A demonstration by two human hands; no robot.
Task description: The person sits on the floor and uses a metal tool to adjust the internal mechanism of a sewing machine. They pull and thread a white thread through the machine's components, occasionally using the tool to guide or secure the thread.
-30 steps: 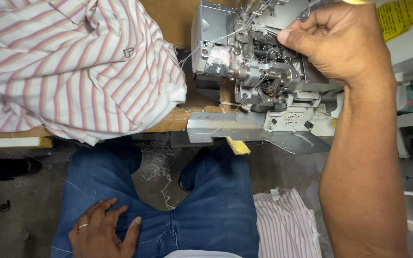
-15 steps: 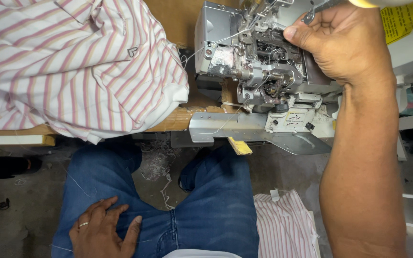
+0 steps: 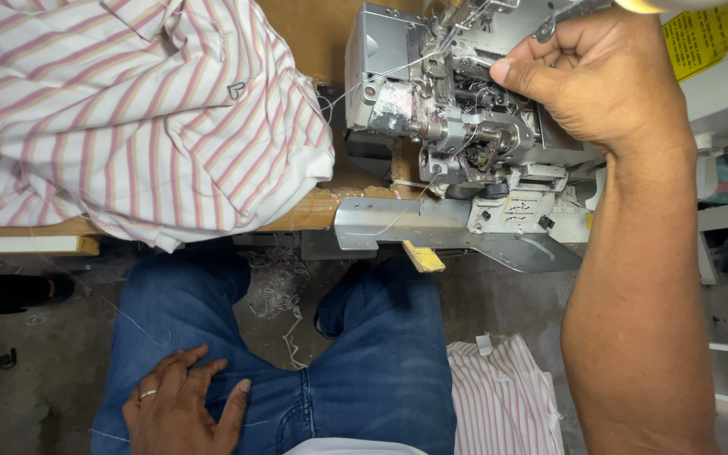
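Note:
My right hand (image 3: 604, 80) reaches into the opened front of a grey overlock sewing machine (image 3: 465, 135), fingers curled and pinched among its metal threading parts; whether it grips thread I cannot tell. A fine thread runs from the machine toward the cloth. My left hand (image 3: 183, 409), with a ring on one finger, rests flat and spread on my left thigh in blue jeans (image 3: 339, 371). A heap of white cloth with pink and brown stripes (image 3: 128, 109) lies on the wooden table (image 3: 309, 211) left of the machine.
The machine's hinged grey cover (image 3: 431, 227) hangs open over my knees. More striped cloth (image 3: 503, 396) lies on the floor by my right leg. Thread scraps (image 3: 275, 282) litter the grey floor. A dark shoe (image 3: 14, 291) sits at left. A yellow label (image 3: 709, 38) is on the machine at top right.
My right hand has shifted slightly within the machine's threading parts, and the view has drifted a little. My left hand has stayed on my thigh.

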